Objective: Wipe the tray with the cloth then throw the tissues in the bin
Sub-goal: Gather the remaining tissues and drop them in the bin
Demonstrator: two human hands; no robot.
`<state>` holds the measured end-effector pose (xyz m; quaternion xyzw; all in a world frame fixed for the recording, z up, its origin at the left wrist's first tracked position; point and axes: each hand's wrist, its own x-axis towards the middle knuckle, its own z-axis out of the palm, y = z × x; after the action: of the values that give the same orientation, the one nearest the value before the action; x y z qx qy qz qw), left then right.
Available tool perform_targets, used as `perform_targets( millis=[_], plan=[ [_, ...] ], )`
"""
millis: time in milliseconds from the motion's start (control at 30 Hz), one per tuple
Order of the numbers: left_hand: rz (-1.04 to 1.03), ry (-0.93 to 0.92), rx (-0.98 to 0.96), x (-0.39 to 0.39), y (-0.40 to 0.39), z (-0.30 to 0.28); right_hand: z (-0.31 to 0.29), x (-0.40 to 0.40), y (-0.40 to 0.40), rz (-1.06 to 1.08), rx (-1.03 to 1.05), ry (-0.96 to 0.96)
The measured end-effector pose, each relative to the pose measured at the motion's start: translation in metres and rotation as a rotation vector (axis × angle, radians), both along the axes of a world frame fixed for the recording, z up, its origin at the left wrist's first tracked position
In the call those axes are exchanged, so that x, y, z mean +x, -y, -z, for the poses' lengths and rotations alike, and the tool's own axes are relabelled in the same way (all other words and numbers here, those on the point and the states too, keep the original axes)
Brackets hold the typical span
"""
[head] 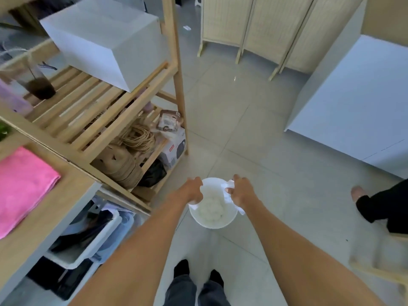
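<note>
A round white bin (215,224) stands on the tiled floor in front of my feet, with crumpled white tissues (210,208) inside. My left hand (191,191) hovers over the bin's left rim, closed on a white tissue whose corner shows below it. Over the right rim, my right hand (241,192) grips another white tissue (229,188) that hangs down. A folded pink cloth (22,184) lies on the wooden counter at the far left. No tray is in view.
A wooden slatted shelf unit (123,96) with a white box (106,45), bags and packets stands left of the bin. White storage bins (88,235) sit under the counter. A white cabinet (357,102) and folding screen (254,29) are behind; another person's leg (379,206) is at right.
</note>
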<state>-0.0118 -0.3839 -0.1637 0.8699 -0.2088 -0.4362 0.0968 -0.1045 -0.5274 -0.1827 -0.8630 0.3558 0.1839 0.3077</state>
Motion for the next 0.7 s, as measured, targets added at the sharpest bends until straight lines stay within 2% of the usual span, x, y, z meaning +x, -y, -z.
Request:
perform_targets(
  millis=[333, 700],
  plan=[
    [-0.037, -0.019, 0.006, 0.009, 0.023, 0.129, 0.131, 0.005, 0.015, 0.042, 0.071, -0.083],
    [0.069, -0.007, 0.065, 0.028, 0.048, 0.258, 0.254, 0.034, 0.04, 0.083, 0.078, -0.099]
  ],
)
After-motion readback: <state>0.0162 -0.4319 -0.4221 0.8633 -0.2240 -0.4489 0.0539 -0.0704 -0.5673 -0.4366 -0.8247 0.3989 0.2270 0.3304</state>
